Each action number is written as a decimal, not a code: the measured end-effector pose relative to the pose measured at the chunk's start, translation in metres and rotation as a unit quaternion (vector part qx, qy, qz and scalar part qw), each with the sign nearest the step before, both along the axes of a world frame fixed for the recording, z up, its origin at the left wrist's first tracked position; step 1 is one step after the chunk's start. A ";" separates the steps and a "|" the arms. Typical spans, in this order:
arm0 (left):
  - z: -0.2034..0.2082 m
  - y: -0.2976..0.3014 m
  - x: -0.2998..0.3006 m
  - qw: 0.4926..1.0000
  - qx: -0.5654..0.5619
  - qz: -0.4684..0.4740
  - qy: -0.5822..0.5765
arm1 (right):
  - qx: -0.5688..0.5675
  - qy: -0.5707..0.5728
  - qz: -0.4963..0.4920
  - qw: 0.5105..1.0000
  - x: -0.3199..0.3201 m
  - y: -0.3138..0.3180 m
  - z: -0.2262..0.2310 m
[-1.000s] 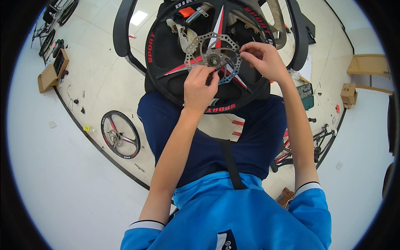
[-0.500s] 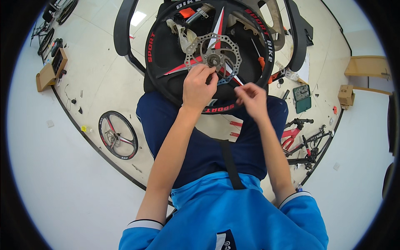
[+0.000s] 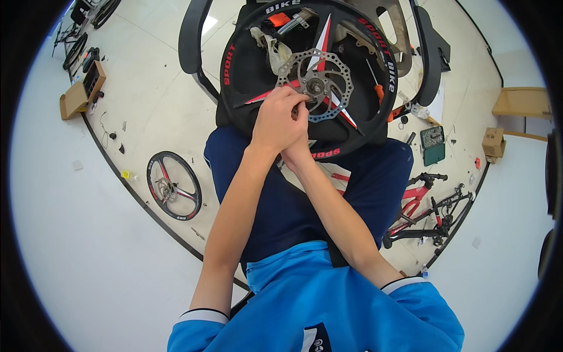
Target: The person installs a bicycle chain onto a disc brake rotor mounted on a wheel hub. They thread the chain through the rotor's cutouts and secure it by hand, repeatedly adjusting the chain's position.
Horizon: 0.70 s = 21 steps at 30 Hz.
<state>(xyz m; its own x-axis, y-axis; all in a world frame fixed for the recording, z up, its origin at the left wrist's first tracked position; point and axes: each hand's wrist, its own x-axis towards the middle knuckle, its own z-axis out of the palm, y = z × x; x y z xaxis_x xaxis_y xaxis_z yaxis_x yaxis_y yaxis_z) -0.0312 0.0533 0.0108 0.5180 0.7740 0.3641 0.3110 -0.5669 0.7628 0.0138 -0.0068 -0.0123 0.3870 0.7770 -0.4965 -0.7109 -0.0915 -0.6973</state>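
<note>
A black wheel (image 3: 227,88) with red-and-white spokes lies flat over a black chair, just beyond my knees. On its centre sits a perforated metal brake disc (image 3: 346,85) around the hub (image 3: 315,87). My left hand (image 3: 275,123) is closed in a pinch at the disc's near-left inner edge, beside the hub; whatever its fingertips hold is hidden. My right hand (image 3: 298,154) reaches in under the left one, its fingers covered by it. A crumpled whitish cloth or glove (image 3: 277,54) lies at the wheel's far left.
Chair armrests (image 3: 190,44) flank the wheel. An orange-handled screwdriver (image 3: 379,92) lies within the rim's right side. Another wheel (image 3: 196,190) lies on the floor at left. At right are an opened green tool case (image 3: 434,154), a red bike frame (image 3: 413,202) and a cardboard box (image 3: 493,141).
My right hand has moved left from the wheel's near-right rim to beneath my left hand. My left hand stays beside the hub. The whole view has shifted slightly.
</note>
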 end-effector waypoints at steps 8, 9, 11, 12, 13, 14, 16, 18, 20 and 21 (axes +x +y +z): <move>0.027 -0.011 -0.009 0.993 -0.114 -0.029 -0.002 | 0.114 -0.395 0.143 0.900 0.022 -0.027 -0.014; 0.031 -0.018 -0.011 0.990 -0.135 -0.022 -0.021 | 0.099 -0.364 0.174 0.910 0.027 -0.038 -0.010; 0.034 -0.029 -0.014 0.982 -0.180 -0.003 -0.055 | 0.067 -0.296 0.235 0.923 0.042 -0.058 0.000; 0.031 -0.033 -0.013 0.980 -0.186 -0.009 -0.071 | 0.040 -0.315 0.242 0.917 0.051 -0.062 0.013; 0.027 -0.037 -0.008 0.980 -0.184 -0.004 -0.078 | 0.013 -0.335 0.246 0.910 0.064 -0.066 0.026; 0.025 -0.038 -0.003 0.980 -0.181 0.000 -0.084 | -0.013 -0.374 0.289 0.881 0.082 -0.071 0.032; 0.025 -0.039 0.001 0.984 -0.149 0.021 -0.091 | -0.059 -0.430 0.369 0.822 0.119 -0.078 0.048; 0.027 -0.037 0.002 0.990 -0.095 0.048 -0.089 | -0.064 -0.483 0.451 0.748 0.155 -0.080 0.066; 0.022 -0.030 0.002 0.997 -0.038 0.035 -0.065 | -0.032 -0.540 0.514 0.666 0.185 -0.078 0.079; 0.017 -0.028 0.004 0.998 -0.027 0.013 -0.060 | -0.010 -0.561 0.538 0.629 0.194 -0.073 0.085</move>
